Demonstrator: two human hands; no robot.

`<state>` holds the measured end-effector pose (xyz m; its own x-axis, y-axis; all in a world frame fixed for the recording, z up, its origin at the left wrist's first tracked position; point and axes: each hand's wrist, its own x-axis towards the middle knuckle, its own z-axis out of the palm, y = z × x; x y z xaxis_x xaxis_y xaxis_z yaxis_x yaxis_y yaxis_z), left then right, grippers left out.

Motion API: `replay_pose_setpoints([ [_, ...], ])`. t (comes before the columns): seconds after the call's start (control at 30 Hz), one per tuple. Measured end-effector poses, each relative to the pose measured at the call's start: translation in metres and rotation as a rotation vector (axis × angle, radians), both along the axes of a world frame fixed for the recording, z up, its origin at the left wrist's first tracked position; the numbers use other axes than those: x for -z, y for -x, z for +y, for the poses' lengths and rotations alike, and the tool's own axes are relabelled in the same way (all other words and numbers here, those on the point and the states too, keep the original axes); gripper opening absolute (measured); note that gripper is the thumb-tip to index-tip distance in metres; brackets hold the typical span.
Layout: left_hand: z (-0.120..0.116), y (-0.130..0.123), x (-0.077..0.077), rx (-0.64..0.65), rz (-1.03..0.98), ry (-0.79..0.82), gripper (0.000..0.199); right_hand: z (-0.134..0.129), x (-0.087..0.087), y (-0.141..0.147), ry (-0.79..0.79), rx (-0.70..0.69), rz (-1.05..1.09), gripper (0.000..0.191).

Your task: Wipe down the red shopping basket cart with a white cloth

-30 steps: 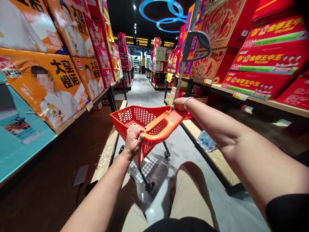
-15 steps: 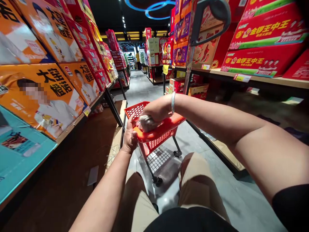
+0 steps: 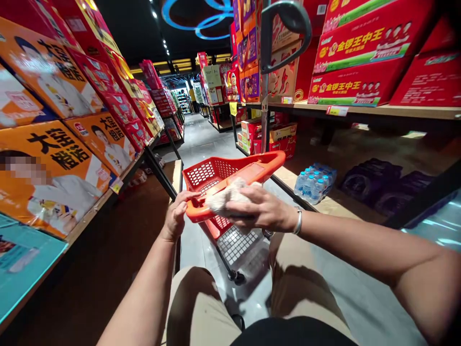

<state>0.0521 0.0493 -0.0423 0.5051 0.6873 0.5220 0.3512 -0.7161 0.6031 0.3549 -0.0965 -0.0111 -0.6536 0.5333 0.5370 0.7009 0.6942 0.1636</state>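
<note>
In front of my knees stands a red shopping cart (image 3: 201,174) with a perforated plastic basket, a thick red handle (image 3: 268,166) and black wheels. My left hand (image 3: 177,214) grips the left end of that handle, thumb and fingers closed around its edge. A crumpled whitish cloth (image 3: 226,196) is bunched under my right hand (image 3: 264,206), whose fingers are closed on it. The cloth lies against the near side of the handle, left of its middle. A silvery bracelet (image 3: 298,221) circles my right wrist. The cart's basket is partly hidden behind the handle.
Stacked orange cartons (image 3: 46,173) line the left shelf, red boxes (image 3: 345,86) the right one. Shrink-wrapped water bottles (image 3: 315,182) sit on the low right shelf. A grey handle (image 3: 286,36) tops a post at right. The tiled aisle (image 3: 201,132) runs ahead between shelf legs.
My right hand has come from over the top of the handle to its near side, with the cloth in it. My left hand stays on the handle. The view has turned slightly right.
</note>
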Motion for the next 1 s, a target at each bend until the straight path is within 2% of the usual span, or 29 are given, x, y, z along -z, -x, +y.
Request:
replay_pose_setpoints([
  [0.1,-0.002,0.01,-0.014,0.077,-0.064,0.09,0.05,0.004,0.031,-0.048,-0.037,0.256,0.127,0.023],
  [0.17,-0.012,0.005,-0.027,0.04,-0.063,0.103,0.042,0.006,0.046,-0.056,-0.11,0.394,0.262,0.023],
  [0.23,-0.03,-0.011,-0.041,-0.033,-0.069,0.087,0.039,0.004,0.055,-0.037,-0.174,0.44,0.362,0.024],
  [0.3,-0.053,-0.031,-0.054,-0.115,-0.031,0.058,0.04,0.0,0.058,0.004,-0.231,0.366,0.378,0.026],
  [0.4,-0.083,-0.053,-0.07,-0.209,0.185,-0.06,0.055,-0.006,0.056,0.064,-0.265,0.108,0.256,0.028],
  [0.47,-0.091,-0.055,-0.074,-0.178,0.26,-0.171,0.069,-0.007,0.053,0.078,-0.223,0.048,0.204,0.027],
  [0.53,-0.089,-0.048,-0.072,-0.106,0.276,-0.283,0.076,-0.004,0.051,0.064,-0.195,0.09,0.211,0.025],
  [0.6,-0.081,-0.037,-0.067,-0.078,0.27,-0.363,0.077,0.002,0.051,0.03,-0.283,0.153,0.296,0.021],
  [0.7,-0.067,-0.018,-0.059,-0.15,0.258,-0.388,0.066,0.015,0.051,-0.035,-0.459,0.237,0.471,0.016],
  [0.8,-0.051,-0.002,-0.056,-0.213,0.267,-0.345,0.058,0.024,0.046,-0.074,-0.456,0.35,0.629,0.022],
  [0.9,-0.037,0.01,-0.063,-0.24,0.318,-0.258,0.057,0.022,0.031,-0.066,-0.388,0.421,0.714,0.026],
  [1.0,-0.037,0.008,-0.074,-0.273,0.436,-0.242,0.056,0.014,0.01,-0.026,-0.279,0.318,0.518,0.035],
])
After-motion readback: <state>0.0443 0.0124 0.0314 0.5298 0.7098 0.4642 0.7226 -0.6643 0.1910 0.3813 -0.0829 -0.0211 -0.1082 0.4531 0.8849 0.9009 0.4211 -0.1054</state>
